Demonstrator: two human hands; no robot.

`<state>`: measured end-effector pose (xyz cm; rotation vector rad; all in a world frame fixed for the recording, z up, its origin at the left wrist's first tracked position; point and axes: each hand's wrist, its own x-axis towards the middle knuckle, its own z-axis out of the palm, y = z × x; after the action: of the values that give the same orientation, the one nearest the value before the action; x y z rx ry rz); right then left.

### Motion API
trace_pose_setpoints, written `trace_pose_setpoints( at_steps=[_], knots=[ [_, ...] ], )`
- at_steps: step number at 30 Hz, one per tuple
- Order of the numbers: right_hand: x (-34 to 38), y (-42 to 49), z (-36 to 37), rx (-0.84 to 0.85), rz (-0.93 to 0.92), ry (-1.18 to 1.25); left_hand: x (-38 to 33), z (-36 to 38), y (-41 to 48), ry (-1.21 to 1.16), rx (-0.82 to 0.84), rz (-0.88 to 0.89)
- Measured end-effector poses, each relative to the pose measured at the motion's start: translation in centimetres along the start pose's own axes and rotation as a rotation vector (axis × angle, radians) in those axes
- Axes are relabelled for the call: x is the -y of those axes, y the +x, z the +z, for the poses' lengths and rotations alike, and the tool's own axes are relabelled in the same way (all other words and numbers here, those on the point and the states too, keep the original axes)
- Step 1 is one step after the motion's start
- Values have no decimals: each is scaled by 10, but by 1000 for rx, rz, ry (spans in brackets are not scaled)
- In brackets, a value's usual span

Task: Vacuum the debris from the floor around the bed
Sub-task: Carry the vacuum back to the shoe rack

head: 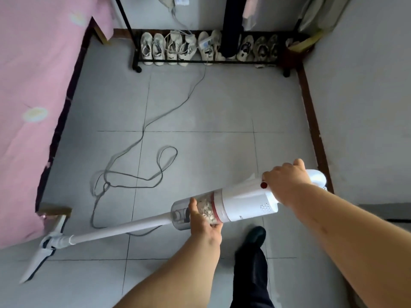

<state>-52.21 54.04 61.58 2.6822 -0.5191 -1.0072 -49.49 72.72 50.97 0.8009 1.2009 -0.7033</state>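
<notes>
Bed point(33, 107) at left; nozzle point(44, 247) laid on floor point(222, 103) by its corner. Cord point(133, 163) looped mid-floor. Vacuum point(155, 223) judged rigid, top-heavy: bin point(180, 213) cupped from beneath by left hand point(204, 225), handle point(317, 177) wrapped by right hand point(287, 181); both holds judged apt.

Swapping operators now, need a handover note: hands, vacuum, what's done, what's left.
Right hand grips the vacuum by its rear handle; left hand grips the dust cup from below.
Floor head sits at the bed corner; cord loops across the tiles mid-floor.
Done: dust cup holds pale debris.
Left: no debris visible on open tiles; strip along the bed hidden, check it. Mind the cord.
</notes>
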Motion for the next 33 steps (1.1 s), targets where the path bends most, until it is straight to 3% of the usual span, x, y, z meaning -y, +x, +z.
trace_pose_setpoints(
  at_steps=[8, 14, 33],
  knots=[
    [-134, 89, -14, -47, -65, -56, 62, 144, 15, -59, -1, 6],
    [-199, 167, -40, -28, -71, -108, 70, 242, 41, -75, 24, -1],
    [-314, 485, -192, -32, -40, -40, -70, 582, 169, 86, 127, 96]
  ],
)
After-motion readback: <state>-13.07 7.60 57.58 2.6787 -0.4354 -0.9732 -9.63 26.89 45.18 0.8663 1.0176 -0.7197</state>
